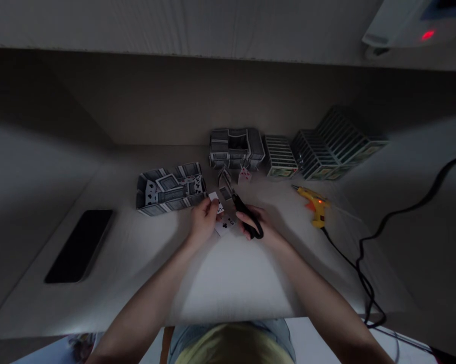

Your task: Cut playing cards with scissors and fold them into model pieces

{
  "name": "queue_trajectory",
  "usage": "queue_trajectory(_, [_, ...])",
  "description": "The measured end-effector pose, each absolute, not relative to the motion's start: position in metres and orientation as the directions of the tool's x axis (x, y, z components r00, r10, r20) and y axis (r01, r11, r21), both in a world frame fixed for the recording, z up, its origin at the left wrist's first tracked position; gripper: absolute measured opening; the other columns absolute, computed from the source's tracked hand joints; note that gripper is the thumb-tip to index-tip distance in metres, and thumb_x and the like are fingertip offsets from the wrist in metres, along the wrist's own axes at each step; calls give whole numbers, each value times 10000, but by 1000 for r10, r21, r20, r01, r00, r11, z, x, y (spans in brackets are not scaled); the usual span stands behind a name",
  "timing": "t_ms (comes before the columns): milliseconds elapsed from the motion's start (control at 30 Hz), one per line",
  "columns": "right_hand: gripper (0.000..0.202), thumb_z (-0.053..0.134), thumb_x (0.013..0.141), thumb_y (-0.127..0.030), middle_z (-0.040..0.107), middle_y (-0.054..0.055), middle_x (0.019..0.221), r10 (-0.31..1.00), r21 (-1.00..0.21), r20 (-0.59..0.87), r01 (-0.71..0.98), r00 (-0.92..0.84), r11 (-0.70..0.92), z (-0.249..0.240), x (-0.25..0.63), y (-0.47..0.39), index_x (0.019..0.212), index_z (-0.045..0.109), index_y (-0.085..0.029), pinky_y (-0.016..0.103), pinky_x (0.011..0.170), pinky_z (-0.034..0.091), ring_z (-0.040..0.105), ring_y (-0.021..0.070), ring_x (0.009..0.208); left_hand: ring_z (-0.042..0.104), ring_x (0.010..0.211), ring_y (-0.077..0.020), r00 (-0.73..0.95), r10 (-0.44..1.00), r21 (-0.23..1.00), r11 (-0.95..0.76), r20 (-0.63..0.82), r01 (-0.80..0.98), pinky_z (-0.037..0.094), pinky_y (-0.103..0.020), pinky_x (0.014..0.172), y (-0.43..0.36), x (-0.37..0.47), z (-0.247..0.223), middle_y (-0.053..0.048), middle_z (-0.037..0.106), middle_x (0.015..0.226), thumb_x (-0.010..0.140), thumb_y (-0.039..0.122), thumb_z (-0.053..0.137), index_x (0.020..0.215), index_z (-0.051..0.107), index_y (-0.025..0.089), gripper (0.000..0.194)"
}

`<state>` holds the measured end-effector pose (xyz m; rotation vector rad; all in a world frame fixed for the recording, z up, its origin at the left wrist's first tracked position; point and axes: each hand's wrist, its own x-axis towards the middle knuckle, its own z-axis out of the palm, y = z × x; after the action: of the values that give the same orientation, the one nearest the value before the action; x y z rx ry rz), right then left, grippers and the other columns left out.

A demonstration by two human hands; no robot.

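Between thumb and fingers, my left hand grips a small white piece of playing card. My right hand is closed around the black handles of a pair of scissors, whose blades point forward and stand just right of the card piece. Whether the blades are parted is hard to make out. Under and between the hands, another playing card with club marks lies on the table. A card piece with a dark patterned back and one with red marks lie just beyond the blades.
An open box made of cards holds loose cards at left. Behind stand a card-built box with an opening and several striped card structures. A yellow glue gun, its black cord and a phone lie on the table.
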<state>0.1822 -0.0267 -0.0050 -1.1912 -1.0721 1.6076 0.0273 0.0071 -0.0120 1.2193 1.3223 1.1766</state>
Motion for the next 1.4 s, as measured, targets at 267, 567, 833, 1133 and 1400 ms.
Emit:
queue_trajectory(267, [426,593,706,-272,692,60,853,988,-828,148,552,49,96,-17,190,-27,1123,564,-191,265,630,495,651,195,747,524,414,-90,-70,997,996,43,-37,75,428,-191,410,7,27,-11,45,500,475,753,355,507,636,533,166,224])
queue_trajectory(567, [443,530,717,-198,641,95,1029,974,-521,219,838,-53,163,-14,192,-30,1160,541,-180,340,816,475,589,227,934,498,405,-78,-46,999,993,8,-3,116,403,-179,405,5,26,-11,38,512,469,752,383,512,626,522,162,254])
queue_trajectory(833, [339,515,734,-166,598,116,979,940,-557,334,789,-74,260,-11,191,-30,1060,608,-152,373,855,449,526,239,968,477,399,-73,5,1000,987,9,-10,161,363,-182,395,6,27,-13,32,549,507,705,391,567,648,552,153,245])
queue_trajectory(1133, [244,600,727,-402,601,14,637,1000,-986,0,169,17,-3,-8,179,-30,820,623,-179,226,453,417,516,110,501,459,397,-71,252,962,993,98,-109,59,360,-191,406,-5,33,-9,32,527,468,708,453,571,611,542,144,325])
queue_trajectory(1400, [234,617,690,-406,524,-39,504,992,-991,-110,83,-65,-105,-15,179,-30,625,578,-185,207,389,324,422,74,389,482,458,-69,206,977,969,-94,46,227,336,-178,415,-2,29,-12,16,596,615,660,397,640,762,609,153,266])
